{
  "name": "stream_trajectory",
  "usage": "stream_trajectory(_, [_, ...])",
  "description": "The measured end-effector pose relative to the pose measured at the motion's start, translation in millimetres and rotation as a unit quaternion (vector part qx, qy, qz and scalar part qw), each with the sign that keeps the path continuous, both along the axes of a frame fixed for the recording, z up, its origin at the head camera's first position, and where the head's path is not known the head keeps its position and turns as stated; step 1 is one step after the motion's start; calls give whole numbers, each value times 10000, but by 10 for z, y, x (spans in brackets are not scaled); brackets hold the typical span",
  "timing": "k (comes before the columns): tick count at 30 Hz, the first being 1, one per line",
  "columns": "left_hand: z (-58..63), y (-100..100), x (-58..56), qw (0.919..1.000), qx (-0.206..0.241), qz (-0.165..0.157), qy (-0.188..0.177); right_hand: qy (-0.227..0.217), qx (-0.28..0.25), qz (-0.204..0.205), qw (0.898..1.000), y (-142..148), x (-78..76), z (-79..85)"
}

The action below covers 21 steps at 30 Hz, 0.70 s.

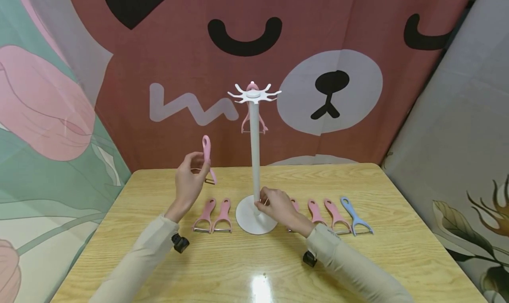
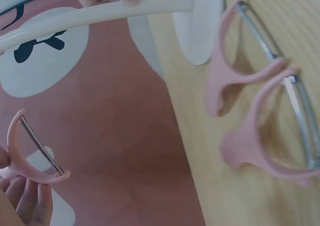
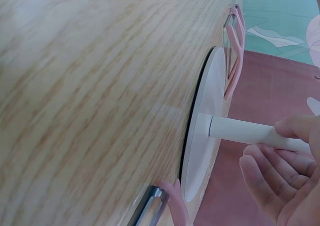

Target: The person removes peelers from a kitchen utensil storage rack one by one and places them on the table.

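Note:
In the head view my left hand (image 1: pixel 190 179) holds a pink peeler (image 1: pixel 207 148) in the air, left of a white stand, with its handle loop up and blade down. The left wrist view shows that peeler's blade end (image 2: pixel 37 151) beside my fingers. My right hand (image 1: pixel 278 204) grips the lower part of the white pole (image 1: pixel 255 161), just above the round base (image 1: pixel 254 225); in the right wrist view thumb and fingers are on either side of the pole (image 3: pixel 240 128). Another pink peeler (image 1: pixel 263 125) hangs from the back of the hooked top (image 1: pixel 254 94).
Two pink peelers (image 1: pixel 222 214) lie left of the base on the wooden table (image 1: pixel 222 267). To its right lie several pink peelers (image 1: pixel 336 214), one partly behind my right hand, and a blue peeler (image 1: pixel 355 217). A printed cloth (image 1: pixel 179 51) hangs behind the table.

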<state>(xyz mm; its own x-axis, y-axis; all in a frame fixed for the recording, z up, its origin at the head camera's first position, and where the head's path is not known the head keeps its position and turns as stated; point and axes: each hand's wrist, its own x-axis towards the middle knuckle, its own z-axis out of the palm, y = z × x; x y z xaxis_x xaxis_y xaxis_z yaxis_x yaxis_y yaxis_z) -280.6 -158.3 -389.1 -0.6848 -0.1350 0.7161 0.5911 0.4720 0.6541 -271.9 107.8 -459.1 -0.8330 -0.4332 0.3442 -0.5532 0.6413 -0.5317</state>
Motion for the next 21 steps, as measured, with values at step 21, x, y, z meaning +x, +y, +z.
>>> stream_trajectory(21, [-338, -388, 119, 9850, -1030, 610, -1247, -14, -3, -25, 10000, -9, 6, 3])
